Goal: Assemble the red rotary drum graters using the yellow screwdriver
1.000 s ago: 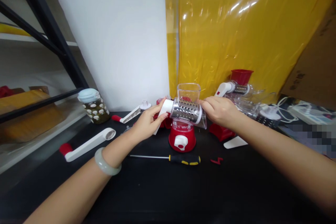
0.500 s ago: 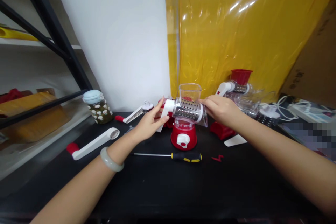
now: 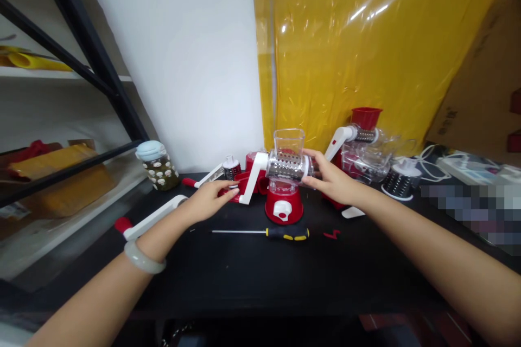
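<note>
A rotary grater (image 3: 285, 203) with a red base, white knob and clear hopper stands upright on the black table. Inside its clear housing lies a perforated metal drum (image 3: 285, 165). A white crank arm (image 3: 253, 179) slants down from the drum's left end to a red handle (image 3: 235, 197). My left hand (image 3: 209, 199) is closed on that handle, which the fingers partly hide. At the housing's right end, my right hand (image 3: 331, 178) grips with thumb below and fingers above. In front of the base lies a screwdriver (image 3: 285, 233) with a black and yellow handle.
A loose white crank (image 3: 157, 217) and a lidded jar (image 3: 158, 165) are at left. Behind my right hand stands another grater (image 3: 366, 119); a drum (image 3: 401, 179) sits beside it. A small red piece (image 3: 331, 234) lies right of the screwdriver.
My left hand has moved from the crank's upper end down to its red handle. My right hand now wraps the housing's end more fully. The view has shifted slightly.
</note>
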`<state>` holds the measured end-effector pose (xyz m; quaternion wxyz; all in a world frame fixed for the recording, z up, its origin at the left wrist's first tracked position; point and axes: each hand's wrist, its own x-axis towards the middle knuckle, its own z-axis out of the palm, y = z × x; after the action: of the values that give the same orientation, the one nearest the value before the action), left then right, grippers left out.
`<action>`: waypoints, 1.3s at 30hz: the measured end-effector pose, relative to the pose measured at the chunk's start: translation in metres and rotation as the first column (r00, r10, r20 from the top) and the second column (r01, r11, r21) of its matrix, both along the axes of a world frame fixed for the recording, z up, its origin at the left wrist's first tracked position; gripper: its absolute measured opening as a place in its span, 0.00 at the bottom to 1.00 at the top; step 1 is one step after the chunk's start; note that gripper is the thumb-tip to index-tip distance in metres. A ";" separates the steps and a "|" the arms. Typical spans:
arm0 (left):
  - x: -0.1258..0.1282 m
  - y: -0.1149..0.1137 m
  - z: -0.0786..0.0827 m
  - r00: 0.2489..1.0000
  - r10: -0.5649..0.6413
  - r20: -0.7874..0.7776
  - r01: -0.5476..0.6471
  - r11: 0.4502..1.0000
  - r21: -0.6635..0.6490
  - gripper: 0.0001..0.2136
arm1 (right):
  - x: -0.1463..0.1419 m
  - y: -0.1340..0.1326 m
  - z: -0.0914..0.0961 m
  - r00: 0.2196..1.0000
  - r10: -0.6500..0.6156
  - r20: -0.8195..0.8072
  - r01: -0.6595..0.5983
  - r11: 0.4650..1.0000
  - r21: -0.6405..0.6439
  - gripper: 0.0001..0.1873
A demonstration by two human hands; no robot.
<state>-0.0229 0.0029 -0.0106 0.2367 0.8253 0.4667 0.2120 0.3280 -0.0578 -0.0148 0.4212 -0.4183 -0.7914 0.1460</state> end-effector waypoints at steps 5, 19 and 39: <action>-0.004 -0.004 -0.004 0.994 0.079 0.072 -0.053 0.950 -0.309 0.29 | 0.005 0.020 -0.008 0.950 0.121 -0.288 -0.169 0.975 -0.146 0.38; -0.006 -0.011 0.017 0.967 0.257 0.007 -0.246 0.934 -0.260 0.26 | -0.003 0.036 -0.002 0.774 0.191 -0.604 -0.437 0.852 -0.290 0.44; 0.020 0.035 0.082 0.845 0.246 0.475 -0.321 0.943 0.083 0.13 | -0.014 0.036 -0.007 0.754 0.200 -0.625 -0.442 0.859 -0.259 0.43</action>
<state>-0.0033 0.0376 0.0719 0.2394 0.6897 0.4963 0.4698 0.3140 -0.0217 -0.0222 0.5162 -0.2836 -0.6407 0.4924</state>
